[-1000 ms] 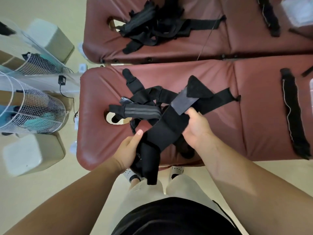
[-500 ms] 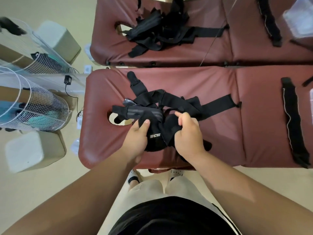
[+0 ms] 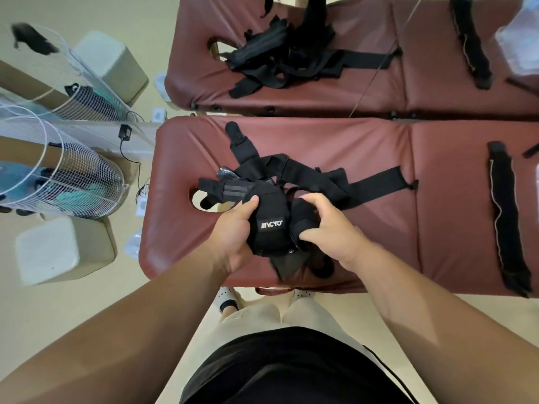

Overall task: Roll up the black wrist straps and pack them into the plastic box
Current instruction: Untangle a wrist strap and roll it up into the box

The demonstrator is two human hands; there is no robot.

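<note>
A black wrist strap [image 3: 269, 225] with a white logo is bunched into a thick roll between my hands, above the near edge of the maroon padded table [image 3: 364, 228]. My left hand [image 3: 236, 228] grips its left side, thumb on top. My right hand [image 3: 329, 228] curls round its right end. A tangle of black straps [image 3: 291, 176] lies just behind, one tail [image 3: 379, 182] reaching right. A clear plastic box [image 3: 522, 39] shows at the top right corner, partly cut off.
A second padded table [image 3: 379, 91] behind carries another strap pile [image 3: 285, 56] and one long strap [image 3: 469, 42]. A flat strap [image 3: 507, 217] lies at the right of the near table. White wire baskets [image 3: 64, 182] and beige blocks [image 3: 64, 246] stand on the floor at left.
The strap hung stretched between my hands a second ago, one end raised. It has since been rolled into a compact bundle, and both hands have closed in around it.
</note>
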